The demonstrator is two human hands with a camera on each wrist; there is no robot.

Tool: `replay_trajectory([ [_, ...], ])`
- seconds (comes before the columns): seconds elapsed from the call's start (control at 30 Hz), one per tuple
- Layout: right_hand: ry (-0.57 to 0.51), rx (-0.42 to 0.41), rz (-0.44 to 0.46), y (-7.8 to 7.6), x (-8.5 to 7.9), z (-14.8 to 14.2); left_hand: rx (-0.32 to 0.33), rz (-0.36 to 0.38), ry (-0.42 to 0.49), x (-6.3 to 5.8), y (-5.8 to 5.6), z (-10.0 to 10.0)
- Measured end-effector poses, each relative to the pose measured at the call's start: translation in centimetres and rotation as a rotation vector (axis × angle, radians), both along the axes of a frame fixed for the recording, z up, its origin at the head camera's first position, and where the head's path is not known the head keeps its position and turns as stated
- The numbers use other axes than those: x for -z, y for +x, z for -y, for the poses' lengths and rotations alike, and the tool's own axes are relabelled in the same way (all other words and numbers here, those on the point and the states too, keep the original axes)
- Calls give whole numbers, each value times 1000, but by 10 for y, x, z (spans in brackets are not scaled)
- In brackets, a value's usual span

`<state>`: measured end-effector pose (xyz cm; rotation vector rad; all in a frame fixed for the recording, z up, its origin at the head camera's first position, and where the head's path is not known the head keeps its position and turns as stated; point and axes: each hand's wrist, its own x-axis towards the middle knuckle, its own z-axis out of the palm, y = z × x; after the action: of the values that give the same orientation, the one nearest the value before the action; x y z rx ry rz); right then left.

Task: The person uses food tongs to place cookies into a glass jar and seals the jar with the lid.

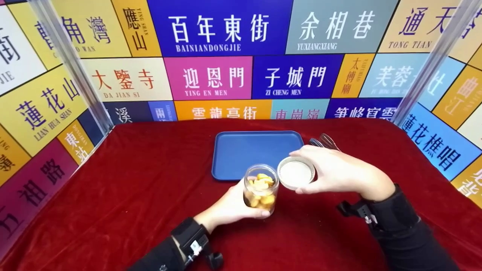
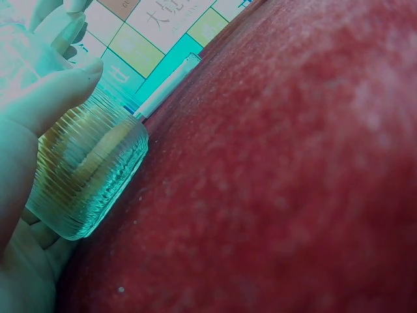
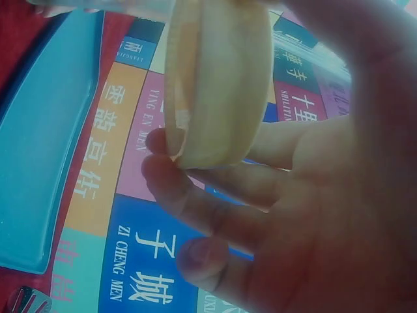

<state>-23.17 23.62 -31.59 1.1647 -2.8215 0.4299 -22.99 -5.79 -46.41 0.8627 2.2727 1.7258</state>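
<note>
My left hand (image 1: 233, 205) grips a clear ribbed glass jar (image 1: 260, 192), its fingers and thumb curled round the side. Yellowish pieces (image 1: 263, 182), perhaps dried fruit or snacks, partly fill the jar, whose mouth is uncovered. In the left wrist view the jar (image 2: 91, 163) is tilted, with the thumb lying across it. Just right of the jar's mouth, my right hand (image 1: 331, 171) holds a round pale lid (image 1: 296, 173) by its rim, the inner side facing the head camera. The right wrist view shows the lid (image 3: 225, 85) edge-on between thumb and fingers.
Behind the hands, a blue rectangular tray (image 1: 256, 150) lies on the red cloth (image 1: 150, 169) that covers the table. A whisk-like wire utensil (image 1: 328, 141) lies right of the tray, partly hidden by the right hand. Panels with Chinese lettering (image 1: 218, 30) stand along the back and sides.
</note>
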Motion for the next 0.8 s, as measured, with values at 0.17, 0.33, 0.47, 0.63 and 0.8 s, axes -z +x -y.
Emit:
replay_trajectory([
  [0.17,6,-17,-41,2,0,1,1,6,5,0,0,0],
  [0.33,-21,-15,-64,3,-3,1,-1,4,-2,-1,0,1],
  [0.47,-73,-14,-60,1,-4,1,-7,0,-12,0,0,1],
  [0.63,-150,-6,-40,-2,-3,3,-14,-3,-18,0,0,1],
  [0.8,-241,-11,-4,-5,1,6,-14,-6,-19,0,0,1],
])
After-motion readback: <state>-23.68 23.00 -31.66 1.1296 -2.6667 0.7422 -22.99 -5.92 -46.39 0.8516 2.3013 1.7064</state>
